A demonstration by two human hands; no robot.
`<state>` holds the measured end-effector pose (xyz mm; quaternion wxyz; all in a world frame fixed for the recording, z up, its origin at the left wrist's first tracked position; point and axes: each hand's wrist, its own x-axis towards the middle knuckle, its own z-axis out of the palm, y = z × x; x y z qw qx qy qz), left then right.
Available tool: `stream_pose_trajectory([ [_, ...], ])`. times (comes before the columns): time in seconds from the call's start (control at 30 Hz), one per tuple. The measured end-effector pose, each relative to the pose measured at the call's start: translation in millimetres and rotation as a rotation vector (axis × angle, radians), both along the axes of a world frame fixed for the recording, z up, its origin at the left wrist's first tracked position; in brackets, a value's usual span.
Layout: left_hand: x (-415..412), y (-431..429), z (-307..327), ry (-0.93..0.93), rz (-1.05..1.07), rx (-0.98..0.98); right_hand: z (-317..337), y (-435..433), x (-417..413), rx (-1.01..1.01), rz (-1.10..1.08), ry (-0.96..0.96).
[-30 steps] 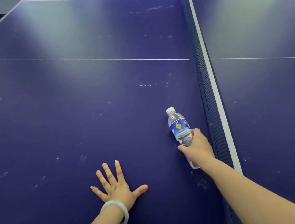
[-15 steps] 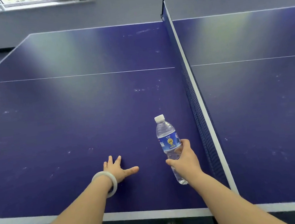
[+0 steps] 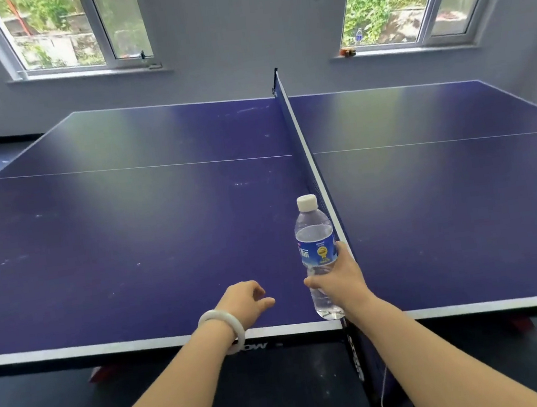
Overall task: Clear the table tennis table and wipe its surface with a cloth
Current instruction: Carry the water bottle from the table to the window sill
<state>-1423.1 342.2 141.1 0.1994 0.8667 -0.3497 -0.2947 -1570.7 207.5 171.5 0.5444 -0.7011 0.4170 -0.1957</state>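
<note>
Already the right hand (image 3: 339, 284) clasps the upright water bottle (image 3: 317, 251) mid-body, cap above the grip, left hand (image 3: 243, 299) loosely curled, holding nothing.

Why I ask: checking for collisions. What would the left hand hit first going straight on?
Probably the water bottle in the right hand; the left hand points forward-right toward it, depth unclear.

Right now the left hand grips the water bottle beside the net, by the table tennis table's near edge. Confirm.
No: the head view shows the right hand gripping the water bottle beside the net, by the table tennis table's near edge.
</note>
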Motion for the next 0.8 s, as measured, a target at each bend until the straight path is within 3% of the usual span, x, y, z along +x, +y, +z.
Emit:
stream_pose_trajectory([
  [0.17,-60,-20,26,-0.033,-0.061,-0.111,19,3,-61,-0.031,-0.104,-0.137],
  [0.4,-157,-81,44,-0.045,-0.15,-0.119,27,-36,-167,0.024,-0.181,-0.16],
  [0.8,-431,-287,42,-0.041,-0.339,-0.081,29,-190,-464,0.085,-0.411,-0.131],
])
